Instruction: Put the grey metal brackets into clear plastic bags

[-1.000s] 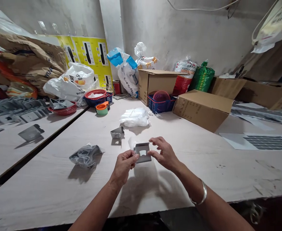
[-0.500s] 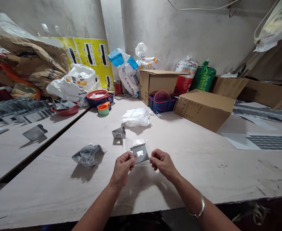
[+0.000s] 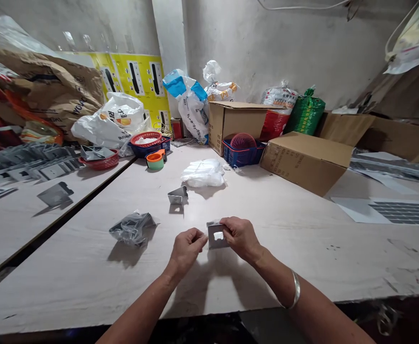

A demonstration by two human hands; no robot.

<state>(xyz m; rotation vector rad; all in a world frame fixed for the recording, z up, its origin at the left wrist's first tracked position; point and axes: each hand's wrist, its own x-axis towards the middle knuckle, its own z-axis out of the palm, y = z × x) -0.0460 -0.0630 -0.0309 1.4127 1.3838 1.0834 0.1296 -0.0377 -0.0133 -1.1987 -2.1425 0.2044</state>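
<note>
Grey bracket [image 3: 215,244]: right hand [image 3: 243,237] clamped on its right edge, probably for steadiness; left hand [image 3: 187,247] pinched together beside opposite edge, can't tell on what.

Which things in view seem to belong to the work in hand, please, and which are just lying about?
Likely part of the work:
metal bracket with a cutout, held by the right hand, left hand beside it
standing metal bracket
plastic-wrapped metal parts
pile of plastic bags

Seemingly just lying about:
orange-and-green tape dispenser
green sack
nearer cardboard box
blue basket
</note>
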